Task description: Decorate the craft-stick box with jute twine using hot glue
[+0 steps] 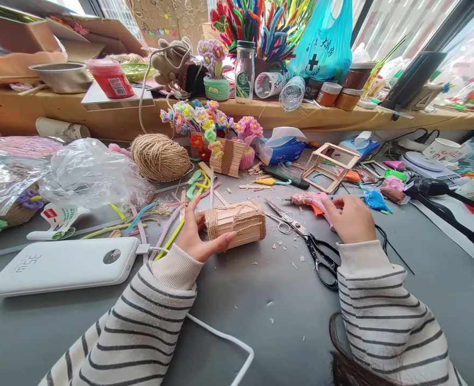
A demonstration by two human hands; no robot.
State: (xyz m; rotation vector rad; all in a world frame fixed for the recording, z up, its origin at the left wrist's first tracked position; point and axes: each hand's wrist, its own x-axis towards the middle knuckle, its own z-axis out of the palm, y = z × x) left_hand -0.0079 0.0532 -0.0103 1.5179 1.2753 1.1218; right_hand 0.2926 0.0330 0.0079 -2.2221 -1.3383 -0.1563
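Observation:
My left hand (199,236) is closed around the left end of a small barrel of wooden craft sticks (232,228), with jute twine wound round both ends. The barrel lies on its side at the table surface. Over to the right, my right hand (353,220) grips a pink hot glue gun (309,200), its nozzle pointing left. My right fingertips are partly hidden behind the hand. Between the two hands lie small silver scissors (287,219) and larger black-handled scissors (323,257).
A white power bank (64,265) with a cable lies at left. Behind are a ball of twine (160,156), pipe-cleaner flowers (205,120), a tissue pack (281,146) and a wooden stick frame (331,163). A crowded ledge (116,115) runs along the back.

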